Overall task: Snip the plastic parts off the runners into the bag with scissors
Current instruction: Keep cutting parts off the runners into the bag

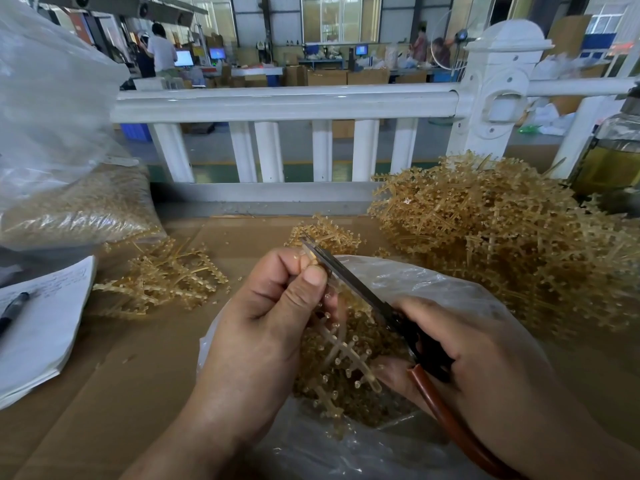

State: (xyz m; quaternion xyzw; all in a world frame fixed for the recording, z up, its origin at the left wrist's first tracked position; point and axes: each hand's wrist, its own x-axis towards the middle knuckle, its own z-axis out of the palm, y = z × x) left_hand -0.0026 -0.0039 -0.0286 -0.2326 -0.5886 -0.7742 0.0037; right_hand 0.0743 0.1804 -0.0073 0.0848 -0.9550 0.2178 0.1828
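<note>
My left hand [263, 327] pinches an amber plastic runner [341, 351] by its top end, holding it over the open clear bag [433, 285]. The runner hangs down into the bag's mouth, with small parts still on its branches. My right hand [485, 358] grips the black-handled scissors [349, 282]; their blades point up and left and lie against the runner just beside my left thumb. Loose snipped amber parts [363, 403] fill the bottom of the bag.
A big heap of runners [502, 230] lies at the right, a smaller pile [162, 275] at the left, a few [325, 233] beyond the scissors. A filled bag [76, 209], papers with a pen [38, 323], a white railing [287, 102] and a jar [613, 157] surround the cardboard-covered table [138, 375].
</note>
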